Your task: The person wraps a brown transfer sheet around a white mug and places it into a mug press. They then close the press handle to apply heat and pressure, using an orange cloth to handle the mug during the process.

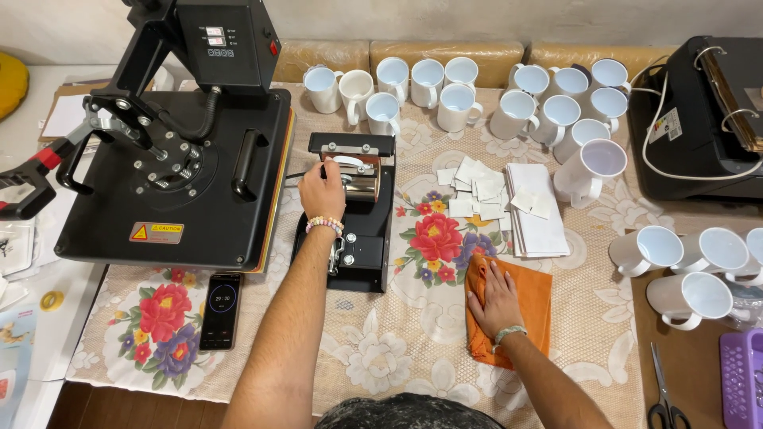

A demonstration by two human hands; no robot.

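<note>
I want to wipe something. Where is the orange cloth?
In the head view, the orange cloth lies right of centre under the right hand, beside the red flower print.

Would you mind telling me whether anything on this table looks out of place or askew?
A few white mugs at the right edge lie on their sides, unlike the upright group at the back. The small white paper squares are loosely heaped, not stacked. Otherwise nothing looks spilled or damaged.

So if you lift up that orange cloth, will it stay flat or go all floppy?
Probably floppy: the orange cloth lies folded and wrinkled under the right hand, so it should droop and unfold when lifted. It looks thin, so likely light. Pushed, it would probably bunch up on the flowered tablecloth rather than slide neatly.
</note>
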